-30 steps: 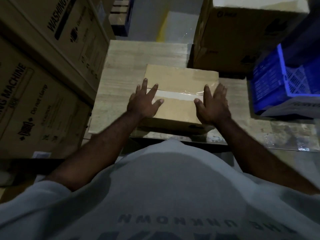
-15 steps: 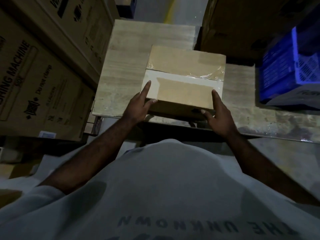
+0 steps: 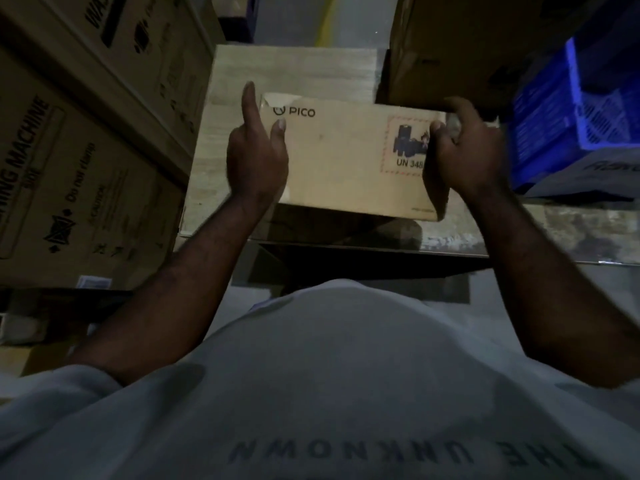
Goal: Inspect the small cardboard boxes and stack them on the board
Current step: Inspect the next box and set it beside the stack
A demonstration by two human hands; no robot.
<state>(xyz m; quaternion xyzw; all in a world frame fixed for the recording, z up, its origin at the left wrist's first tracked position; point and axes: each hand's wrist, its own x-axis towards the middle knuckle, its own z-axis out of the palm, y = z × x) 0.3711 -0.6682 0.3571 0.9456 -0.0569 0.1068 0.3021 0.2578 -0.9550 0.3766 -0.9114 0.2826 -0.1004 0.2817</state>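
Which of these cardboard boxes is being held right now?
The small box printed PICO, held at its ends by left hand and right hand; the washing machine cartons on the left and the large carton upper right sit untouched.

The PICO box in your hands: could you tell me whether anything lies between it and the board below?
Nothing visible does. The left hand and right hand hold the box over bare board; the big carton stands aside, far right. Directly beneath is hidden.

dim, grainy, wide-angle edge warp
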